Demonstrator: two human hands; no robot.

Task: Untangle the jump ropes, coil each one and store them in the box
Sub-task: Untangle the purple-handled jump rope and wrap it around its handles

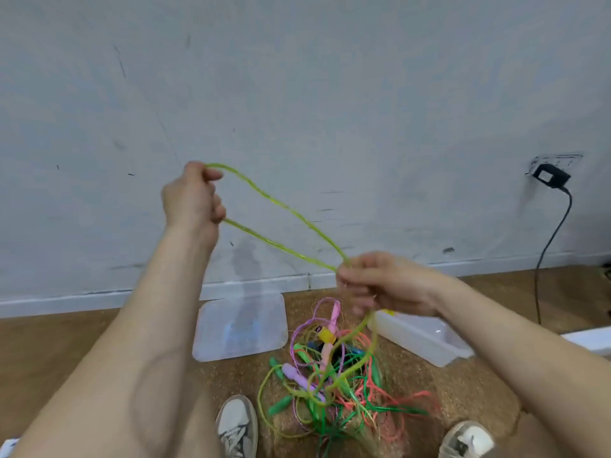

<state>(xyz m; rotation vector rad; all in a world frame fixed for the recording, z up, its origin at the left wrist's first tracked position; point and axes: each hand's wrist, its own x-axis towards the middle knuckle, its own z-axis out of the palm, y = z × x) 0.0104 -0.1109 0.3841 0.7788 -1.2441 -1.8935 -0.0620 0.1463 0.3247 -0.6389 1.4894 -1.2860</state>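
Grey wall, brown cork mat | my left hand and right hand each grip the raised yellow-green plastic jump rope | its tail runs into the multicoloured rope tangle mid-mat | clear plastic box at far-right edge | early stage, I judge

Yellow-green rope looped above tangle

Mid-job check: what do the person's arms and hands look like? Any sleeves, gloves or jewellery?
The left hand and right hand are ungloved, with no ring, watch or band showing. The left forearm and right forearm carry no sleeve as far as the frame shows. No markings visible.
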